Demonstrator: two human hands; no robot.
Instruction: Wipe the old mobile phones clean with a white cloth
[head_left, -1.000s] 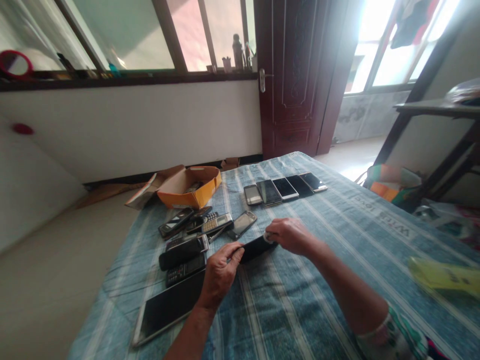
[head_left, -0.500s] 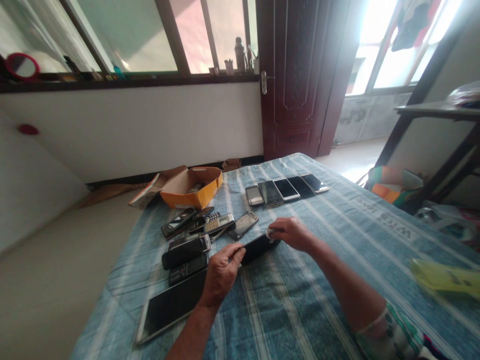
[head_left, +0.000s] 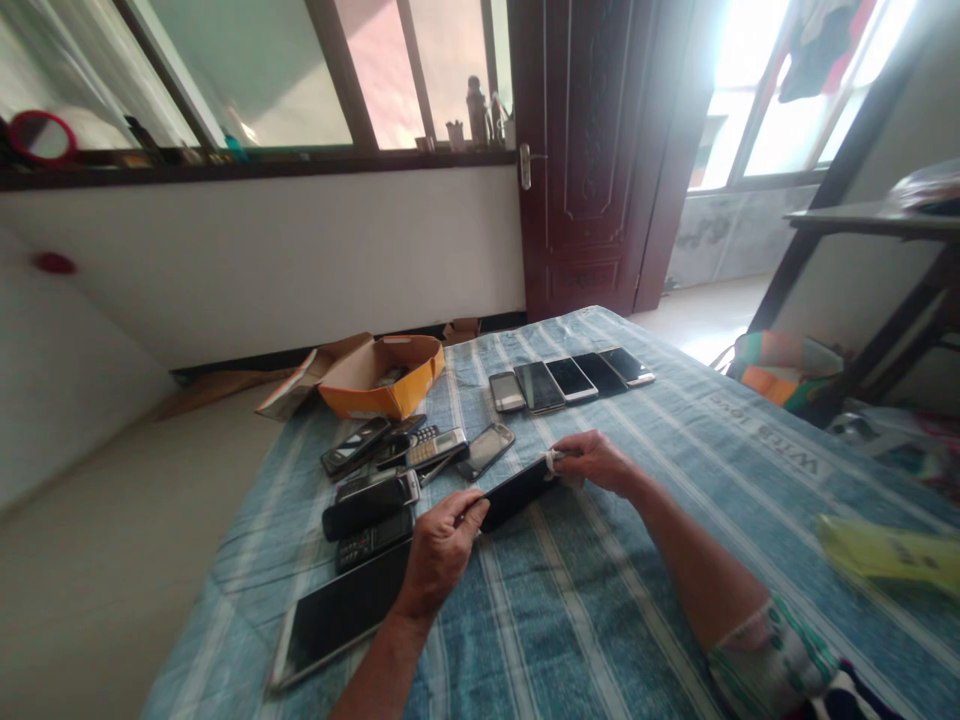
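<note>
My left hand [head_left: 439,545] grips the near end of a black smartphone [head_left: 517,490] and holds it just above the striped blue cloth [head_left: 600,600]. My right hand [head_left: 596,460] is closed at the phone's far end, pinching a small white wad [head_left: 553,460] against it. Left of my hands lies a heap of old keypad phones [head_left: 390,460]. A large dark tablet [head_left: 337,615] lies beside my left wrist.
A row of several smartphones [head_left: 570,380] lies side by side further up the cloth. An open orange cardboard box [head_left: 382,375] sits at the far left corner. A yellow-green item [head_left: 889,550] lies at the right. A dark door and a shelf frame stand beyond.
My right hand has slid with the white wad along the phone towards its far end. The left hand keeps its grip in the same place.
</note>
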